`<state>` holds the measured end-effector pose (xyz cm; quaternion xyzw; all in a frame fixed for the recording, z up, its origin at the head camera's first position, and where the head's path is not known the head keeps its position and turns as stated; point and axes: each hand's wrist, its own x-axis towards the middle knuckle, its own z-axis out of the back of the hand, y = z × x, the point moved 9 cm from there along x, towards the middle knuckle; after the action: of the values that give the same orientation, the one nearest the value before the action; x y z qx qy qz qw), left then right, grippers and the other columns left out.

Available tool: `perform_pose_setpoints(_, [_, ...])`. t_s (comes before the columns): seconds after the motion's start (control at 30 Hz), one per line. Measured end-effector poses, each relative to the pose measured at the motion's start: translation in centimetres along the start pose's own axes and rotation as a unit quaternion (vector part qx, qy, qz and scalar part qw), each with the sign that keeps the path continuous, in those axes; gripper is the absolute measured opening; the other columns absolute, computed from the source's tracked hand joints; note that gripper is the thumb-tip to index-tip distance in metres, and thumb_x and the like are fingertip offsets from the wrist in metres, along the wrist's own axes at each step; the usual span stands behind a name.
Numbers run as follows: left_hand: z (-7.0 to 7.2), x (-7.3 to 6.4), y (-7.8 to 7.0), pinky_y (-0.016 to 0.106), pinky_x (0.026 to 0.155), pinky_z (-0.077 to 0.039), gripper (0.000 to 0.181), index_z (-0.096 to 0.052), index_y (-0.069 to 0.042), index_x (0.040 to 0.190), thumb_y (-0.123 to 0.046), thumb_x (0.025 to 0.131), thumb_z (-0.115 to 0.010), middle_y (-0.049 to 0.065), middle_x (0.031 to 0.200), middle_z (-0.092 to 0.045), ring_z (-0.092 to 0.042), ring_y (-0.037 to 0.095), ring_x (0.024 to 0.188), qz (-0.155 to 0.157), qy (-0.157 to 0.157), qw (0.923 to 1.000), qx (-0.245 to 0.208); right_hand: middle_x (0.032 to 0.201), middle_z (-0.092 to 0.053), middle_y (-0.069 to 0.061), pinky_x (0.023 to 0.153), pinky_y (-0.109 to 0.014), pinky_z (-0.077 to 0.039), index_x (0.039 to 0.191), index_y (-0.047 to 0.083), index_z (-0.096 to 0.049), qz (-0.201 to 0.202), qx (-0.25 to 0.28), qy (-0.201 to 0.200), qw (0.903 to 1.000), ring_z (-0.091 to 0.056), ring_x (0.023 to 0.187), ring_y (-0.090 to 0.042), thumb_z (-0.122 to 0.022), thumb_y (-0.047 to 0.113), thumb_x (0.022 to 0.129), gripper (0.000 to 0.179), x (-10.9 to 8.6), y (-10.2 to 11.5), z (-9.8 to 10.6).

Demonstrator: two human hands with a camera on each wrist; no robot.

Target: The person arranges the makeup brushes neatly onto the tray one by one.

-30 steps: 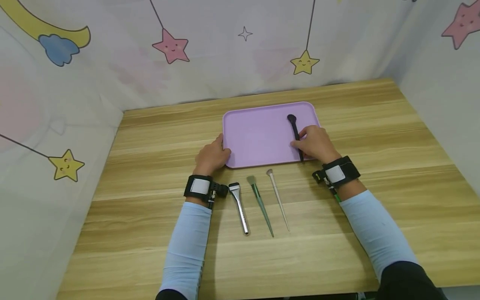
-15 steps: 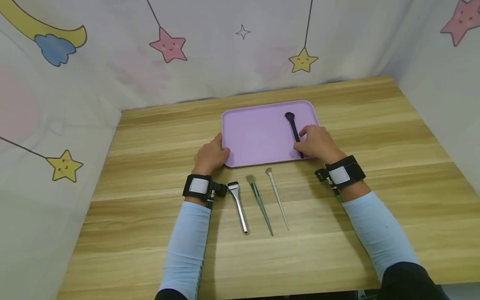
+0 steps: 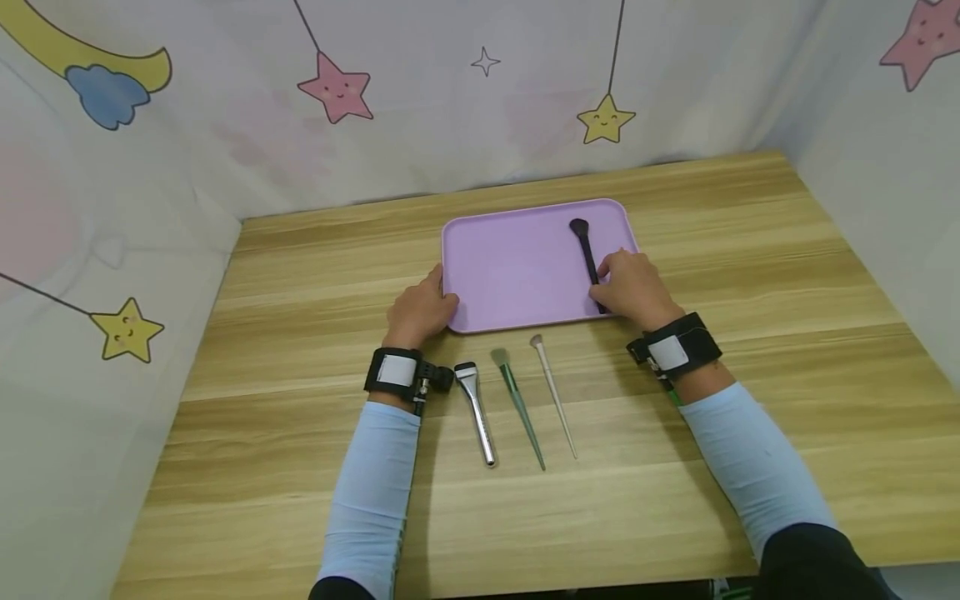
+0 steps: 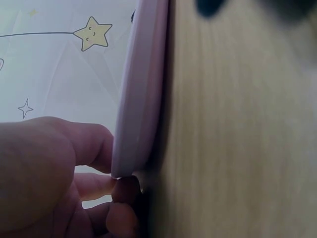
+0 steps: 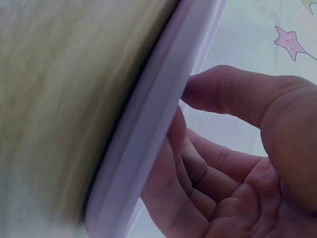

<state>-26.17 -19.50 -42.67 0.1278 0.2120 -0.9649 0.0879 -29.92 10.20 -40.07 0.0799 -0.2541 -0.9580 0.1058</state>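
Note:
A purple tray (image 3: 517, 279) lies on the wooden table. A black brush (image 3: 584, 247) lies in its right half, bristles pointing away from me. My right hand (image 3: 603, 290) reaches over the tray's front right rim (image 5: 148, 134). Its thumb and fingertips (image 5: 198, 168) pinch the lower handle; the palm shows nothing else. My left hand (image 3: 422, 310) holds the tray's front left corner (image 4: 141, 99), with curled fingers (image 4: 121, 198) against the edge.
Three brushes lie side by side on the table in front of the tray: a silver flat one (image 3: 477, 417), a green one (image 3: 519, 408) and a thin white one (image 3: 552, 396). Star-printed cloth walls close in the back and both sides.
The black brush has slid a little farther into the tray with my right hand on it. My left hand has stayed at the tray's corner.

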Motion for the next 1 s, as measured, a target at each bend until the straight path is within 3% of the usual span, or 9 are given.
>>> perform_pose_setpoints(0.17, [-0.2, 0.0, 0.0, 0.052, 0.087, -0.045, 0.07, -0.019, -0.022, 0.155, -0.037, 0.091, -0.043, 0.01, 0.151, -0.041, -0.055, 0.034, 0.115, 0.0, 0.004, 1.0, -0.001, 0.108, -0.064, -0.026, 0.069, -0.04, -0.046, 0.104, -0.008, -0.067, -0.001, -0.005, -0.016, 0.9999, -0.058, 0.089, -0.034, -0.064, 0.019, 0.081, 0.036, -0.3, 0.0, 0.2])
perform_pose_setpoints(0.4, [-0.1, 0.0, 0.0, 0.049, 0.082, -0.046, 0.071, -0.02, -0.022, 0.155, -0.037, 0.09, -0.043, 0.01, 0.15, -0.044, -0.057, 0.033, 0.109, -0.008, -0.006, 0.9999, 0.004, 0.077, -0.067, -0.015, 0.049, -0.028, -0.04, 0.102, -0.003, -0.068, 0.004, 0.005, -0.046, 0.9989, -0.057, 0.059, -0.022, -0.067, 0.031, 0.083, 0.039, -0.7, 1.2, 1.0])
perform_pose_setpoints(0.7, [-0.8, 0.0, 0.2, 0.038, 0.066, -0.04, 0.071, -0.019, -0.022, 0.155, -0.037, 0.09, -0.043, 0.011, 0.149, -0.045, -0.056, 0.032, 0.095, -0.002, 0.006, 1.0, -0.008, 0.066, -0.063, -0.011, 0.049, -0.028, -0.037, 0.097, -0.002, -0.07, 0.026, -0.004, -0.043, 0.9987, -0.051, 0.054, -0.019, -0.067, 0.031, 0.083, 0.037, -1.5, 2.4, 0.9])
perform_pose_setpoints(0.87, [-0.5, 0.2, 0.1, 0.041, 0.069, -0.041, 0.07, -0.02, -0.023, 0.155, -0.037, 0.089, -0.043, 0.01, 0.148, -0.046, -0.056, 0.032, 0.096, -0.003, -0.003, 1.0, -0.005, 0.057, -0.058, -0.006, 0.05, -0.028, -0.036, 0.1, -0.003, -0.07, 0.045, -0.003, -0.042, 0.9981, -0.049, 0.051, -0.017, -0.068, 0.031, 0.083, 0.038, -1.7, 3.0, 0.9])
perform_pose_setpoints(1.0, [-0.1, 0.2, -0.1, 0.041, 0.069, -0.041, 0.071, -0.02, -0.021, 0.155, -0.037, 0.089, -0.042, 0.011, 0.148, -0.046, -0.056, 0.032, 0.096, -0.008, -0.008, 0.9999, -0.001, 0.064, -0.064, -0.009, 0.055, -0.03, -0.039, 0.101, -0.003, -0.071, 0.05, -0.001, -0.036, 0.9981, -0.053, 0.055, -0.018, -0.069, 0.032, 0.083, 0.039, -1.7, 3.4, 0.8])
